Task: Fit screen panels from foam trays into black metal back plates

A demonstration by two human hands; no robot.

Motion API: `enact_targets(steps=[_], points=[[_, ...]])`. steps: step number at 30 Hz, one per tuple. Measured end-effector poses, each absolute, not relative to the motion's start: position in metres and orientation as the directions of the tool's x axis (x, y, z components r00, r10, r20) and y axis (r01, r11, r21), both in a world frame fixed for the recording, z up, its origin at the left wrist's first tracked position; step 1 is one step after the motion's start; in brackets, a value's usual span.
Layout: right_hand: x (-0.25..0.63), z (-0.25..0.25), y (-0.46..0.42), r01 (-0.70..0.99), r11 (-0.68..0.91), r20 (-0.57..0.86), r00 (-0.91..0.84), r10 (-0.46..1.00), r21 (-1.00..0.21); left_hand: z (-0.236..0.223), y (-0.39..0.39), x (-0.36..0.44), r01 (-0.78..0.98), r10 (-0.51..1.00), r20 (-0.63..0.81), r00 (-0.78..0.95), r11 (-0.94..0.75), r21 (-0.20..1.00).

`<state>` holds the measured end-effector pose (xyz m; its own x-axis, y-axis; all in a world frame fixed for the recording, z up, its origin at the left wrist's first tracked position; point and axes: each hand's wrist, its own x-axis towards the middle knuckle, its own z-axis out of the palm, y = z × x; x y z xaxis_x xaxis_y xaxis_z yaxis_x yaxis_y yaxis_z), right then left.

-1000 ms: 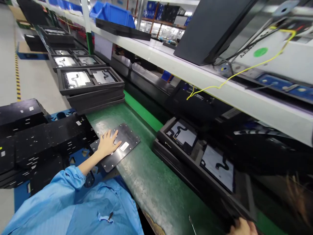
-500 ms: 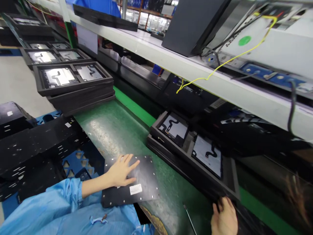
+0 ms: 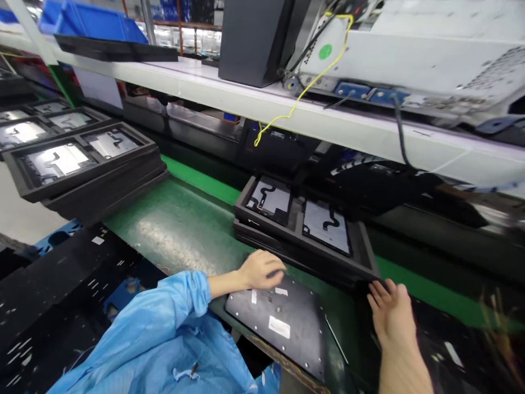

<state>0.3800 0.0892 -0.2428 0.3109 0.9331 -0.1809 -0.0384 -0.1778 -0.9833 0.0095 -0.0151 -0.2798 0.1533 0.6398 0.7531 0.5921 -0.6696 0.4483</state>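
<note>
A flat black panel (image 3: 283, 323) with small holes along its edges and white labels lies on the green bench at an angle, its near edge by the bench's edge. My left hand (image 3: 261, 270) is over its far left corner, fingers loosely bent and nothing visible in them. Whether it touches the panel I cannot tell. My right hand (image 3: 391, 312) is beside the right end of a dark foam tray (image 3: 295, 232), fingers stretched out, fingertips close to the tray's corner. Two screen-like parts with black ribbon cables, a left one (image 3: 273, 200) and a right one (image 3: 324, 224), sit in its compartments.
A thin metal tool (image 3: 337, 340) lies right of the panel. More foam trays (image 3: 102, 164) are stacked at the left. Black panels (image 3: 61, 284) are piled at the near left. A white shelf (image 3: 197, 85) spans the back, with a yellow wire (image 3: 283, 116) hanging from it.
The view has swung right. The black panel has turned and shifted right, closer to the thin tool. My left hand, earlier spread flat on it, now has bent fingers. My right fingers have straightened.
</note>
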Motion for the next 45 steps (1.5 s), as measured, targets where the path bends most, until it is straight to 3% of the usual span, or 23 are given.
enact_targets(steps=[3, 6, 9, 11, 14, 17, 20, 23, 33, 41, 45], points=[[0.387, -0.224, 0.115, 0.001, -0.207, -0.2, 0.252, 0.947, -0.978, -0.264, 0.0, -0.026, 0.55, 0.575, 0.776, -0.258, -0.573, 0.608], [0.382, -0.206, 0.141, 0.048, -0.258, -0.244, 0.201, 0.949, -0.965, -0.244, 0.027, -0.066, 0.463, 0.492, 0.653, -0.576, -0.462, 0.757], [0.368, -0.192, 0.159, 0.066, -0.309, -0.305, 0.062, 0.95, -0.949, -0.223, 0.059, -0.092, 0.346, 0.43, 0.51, -0.745, -0.405, 0.846], [0.36, -0.187, 0.164, 0.116, -0.272, -0.275, -0.006, 0.962, -0.955, -0.21, 0.077, -0.104, 0.281, 0.419, 0.435, -0.797, -0.381, 0.881], [0.358, -0.187, 0.167, 0.2, -0.203, -0.21, -0.018, 0.977, -0.959, -0.2, 0.095, -0.12, 0.182, 0.482, 0.327, -0.813, -0.322, 0.929], [0.364, -0.187, 0.176, 0.365, -0.111, -0.136, -0.046, 0.99, -0.925, -0.2, 0.105, -0.127, 0.091, 0.665, 0.221, -0.713, -0.224, 0.97], [0.368, -0.177, 0.196, 0.647, -0.03, -0.039, 0.0, 0.999, -0.762, -0.203, 0.108, -0.123, 0.063, 0.792, 0.147, -0.592, -0.136, 0.989], [0.367, -0.162, 0.219, 0.748, -0.053, -0.01, 0.061, 0.998, -0.661, -0.205, 0.104, -0.115, 0.08, 0.826, 0.108, -0.553, -0.077, 0.994], [0.334, -0.155, 0.24, 0.784, -0.13, -0.006, 0.159, 0.987, -0.607, -0.195, 0.096, -0.112, 0.161, 0.741, 0.099, -0.664, 0.012, 0.987], [0.325, -0.143, 0.25, 0.724, -0.169, -0.04, 0.192, 0.981, -0.669, -0.194, 0.092, -0.109, 0.17, 0.754, 0.101, -0.649, 0.014, 0.985], [0.318, -0.133, 0.252, 0.594, -0.174, -0.059, 0.209, 0.976, -0.785, -0.194, 0.091, -0.107, 0.162, 0.758, 0.104, -0.643, 0.002, 0.987]])
